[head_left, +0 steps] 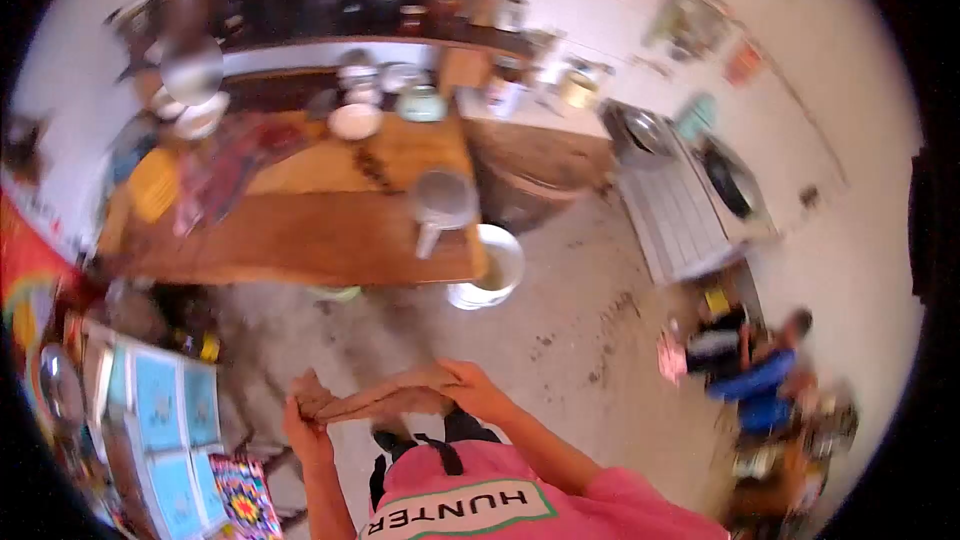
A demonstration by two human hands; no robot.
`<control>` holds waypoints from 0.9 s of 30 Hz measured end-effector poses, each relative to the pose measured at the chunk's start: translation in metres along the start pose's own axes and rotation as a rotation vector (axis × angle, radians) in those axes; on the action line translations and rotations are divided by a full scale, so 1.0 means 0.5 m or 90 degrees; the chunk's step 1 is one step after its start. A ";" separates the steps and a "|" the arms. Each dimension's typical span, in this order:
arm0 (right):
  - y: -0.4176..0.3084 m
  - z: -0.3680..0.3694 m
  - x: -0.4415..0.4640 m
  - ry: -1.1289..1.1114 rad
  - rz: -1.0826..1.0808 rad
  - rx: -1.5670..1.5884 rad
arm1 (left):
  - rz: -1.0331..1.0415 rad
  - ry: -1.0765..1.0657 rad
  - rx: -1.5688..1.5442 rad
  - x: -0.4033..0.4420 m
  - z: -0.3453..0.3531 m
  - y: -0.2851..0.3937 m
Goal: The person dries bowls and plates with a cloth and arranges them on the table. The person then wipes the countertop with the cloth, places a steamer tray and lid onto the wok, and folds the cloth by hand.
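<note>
A brown cloth [385, 398] is stretched between my two hands, low in front of the pink shirt. My left hand [308, 425] is closed on its bunched end. At the other end, my right hand [470, 388] grips the cloth with fingers wrapped round it. Beyond the hands stands a wooden table [300, 240] with a grey pan [443, 200] near its right corner. A white bucket [490, 265] is on the floor beside that corner.
Bowls [355, 121] and a patterned cloth [235, 155] lie on the table. A light blue cabinet [165, 410] stands at the left. At the right are a sink unit [680, 210] and a blurred pile of items [755, 385] by the wall.
</note>
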State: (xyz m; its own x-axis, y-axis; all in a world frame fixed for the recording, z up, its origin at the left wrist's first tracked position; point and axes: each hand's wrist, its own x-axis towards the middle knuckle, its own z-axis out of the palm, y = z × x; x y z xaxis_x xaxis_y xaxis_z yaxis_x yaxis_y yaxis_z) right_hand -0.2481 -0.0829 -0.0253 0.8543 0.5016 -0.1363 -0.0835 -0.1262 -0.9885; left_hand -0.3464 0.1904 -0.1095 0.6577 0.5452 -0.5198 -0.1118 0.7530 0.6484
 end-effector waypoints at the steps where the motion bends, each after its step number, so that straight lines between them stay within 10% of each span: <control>1: 0.020 -0.013 0.003 0.025 0.009 0.067 | -0.028 -0.046 -0.016 0.015 -0.008 -0.031; 4: -0.009 -0.079 -0.016 -0.004 0.105 0.249 | -0.112 -0.127 -0.016 0.018 0.002 -0.113; 16: 0.036 -0.436 -0.184 0.188 -0.016 -0.044 | -0.162 -0.436 0.510 -0.213 0.451 -0.467; 27: 0.066 -0.714 -0.322 0.515 0.027 0.425 | -0.262 -0.835 0.767 -0.255 0.675 -0.803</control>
State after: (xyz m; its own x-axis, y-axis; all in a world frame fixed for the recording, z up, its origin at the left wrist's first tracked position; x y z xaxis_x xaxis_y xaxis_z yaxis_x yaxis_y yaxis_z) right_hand -0.2052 -0.4733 -0.0125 0.9116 -0.2450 -0.3301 -0.1770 0.4908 -0.8531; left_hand -0.1340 -0.3058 -0.1159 0.6603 -0.6391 -0.3944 0.3353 -0.2191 0.9163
